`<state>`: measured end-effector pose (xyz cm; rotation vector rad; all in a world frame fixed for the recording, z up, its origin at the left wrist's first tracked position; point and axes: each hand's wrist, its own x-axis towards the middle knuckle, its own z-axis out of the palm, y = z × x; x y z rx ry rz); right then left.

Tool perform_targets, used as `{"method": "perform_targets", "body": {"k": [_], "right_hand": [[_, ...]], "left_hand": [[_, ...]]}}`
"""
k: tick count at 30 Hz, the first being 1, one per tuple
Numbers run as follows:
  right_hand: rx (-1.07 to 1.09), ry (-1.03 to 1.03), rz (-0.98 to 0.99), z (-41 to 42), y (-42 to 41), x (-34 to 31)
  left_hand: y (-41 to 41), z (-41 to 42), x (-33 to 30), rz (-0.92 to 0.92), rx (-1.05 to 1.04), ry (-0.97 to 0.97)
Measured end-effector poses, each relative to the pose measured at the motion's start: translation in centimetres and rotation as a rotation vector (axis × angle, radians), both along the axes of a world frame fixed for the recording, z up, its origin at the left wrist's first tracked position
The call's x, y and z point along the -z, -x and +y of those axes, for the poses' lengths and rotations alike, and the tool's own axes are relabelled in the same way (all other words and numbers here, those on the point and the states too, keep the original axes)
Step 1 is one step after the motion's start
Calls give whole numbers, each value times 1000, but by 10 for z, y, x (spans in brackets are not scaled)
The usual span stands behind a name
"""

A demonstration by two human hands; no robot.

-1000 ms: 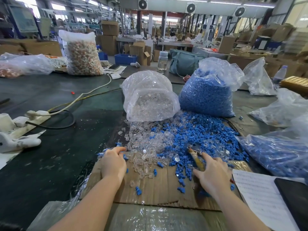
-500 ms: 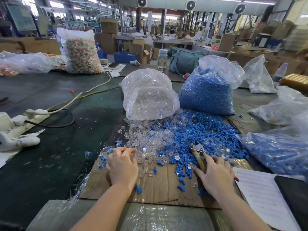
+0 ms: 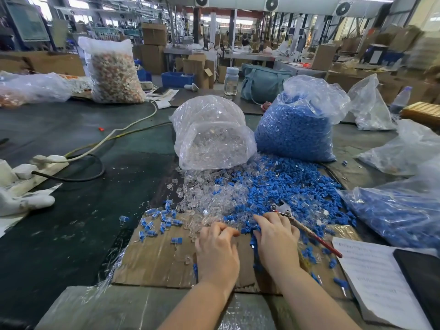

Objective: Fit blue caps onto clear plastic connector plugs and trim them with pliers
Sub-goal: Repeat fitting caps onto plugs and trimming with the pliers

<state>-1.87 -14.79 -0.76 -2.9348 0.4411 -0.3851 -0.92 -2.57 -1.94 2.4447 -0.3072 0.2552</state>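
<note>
Loose clear connector plugs (image 3: pixel 209 196) and blue caps (image 3: pixel 285 186) lie heaped on a cardboard sheet (image 3: pixel 154 260). My left hand (image 3: pixel 217 251) is at the near edge of the clear heap, with its fingertips curled and pinching a clear plug. My right hand (image 3: pixel 277 241) sits just beside it, its thumb and forefinger pinching a blue cap at the edge of the blue heap. The red-handled pliers (image 3: pixel 307 231) lie on the caps to the right of my right hand, and neither hand holds them. Several capped plugs (image 3: pixel 159 222) lie scattered to the left.
A bag of clear plugs (image 3: pixel 212 136) and a bag of blue caps (image 3: pixel 295 129) stand behind the heaps. Another bag of blue parts (image 3: pixel 395 210) lies at the right, above a paper sheet (image 3: pixel 376 282). A power strip with cables (image 3: pixel 47 160) and a white glove (image 3: pixel 23 203) lie at the left.
My right hand has let go of the pliers and moved left into the blue caps. My left hand has moved right from the capped plugs to the clear heap.
</note>
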Motion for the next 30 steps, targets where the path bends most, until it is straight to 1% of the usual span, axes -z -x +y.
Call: {"method": "perform_targets", "body": {"k": [4, 7, 14, 21, 30], "right_hand": [[-25, 28, 44, 1, -6, 3], [-16, 46, 33, 0, -10, 2], [4, -20, -12, 0, -6, -5], [-25, -31, -39, 6, 2, -2], [-67, -20, 15, 6, 6, 1]], "left_hand": [[5, -1, 7, -11, 8, -20], [8, -1, 11, -26, 28, -6], [8, 1, 12, -42, 24, 47], [9, 2, 12, -33, 34, -11], [9, 2, 13, -28, 33, -70]]}}
